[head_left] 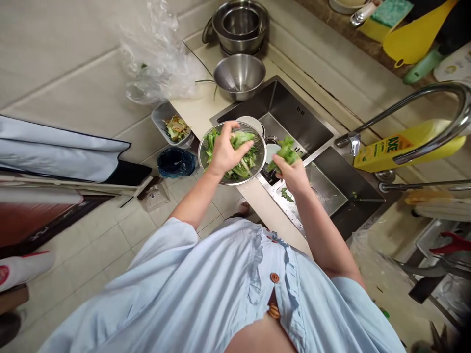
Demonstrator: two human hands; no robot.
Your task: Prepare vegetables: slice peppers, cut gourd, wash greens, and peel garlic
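Observation:
My left hand (227, 151) is over a mesh strainer (262, 156) of green leafy vegetables (241, 169). Its thumb and fingers are spread apart, with greens just beneath them. To the right, my right hand (292, 171) is closed around a bunch of leafy greens (287, 151), above the divider side of the double sink. The strainer sits at the left edge of the sink, partly over the counter edge. Loose leaves (287, 195) lie on the sink ledge below my right hand.
Behind the strainer stand a steel bowl (239, 78) and stacked steel bowls (241, 29). A chrome faucet (397, 105) and yellow detergent bottle (386, 149) are at the right. Plastic bags (154, 59) hang at the left, above a scrap container (158, 117) and a bin (176, 162).

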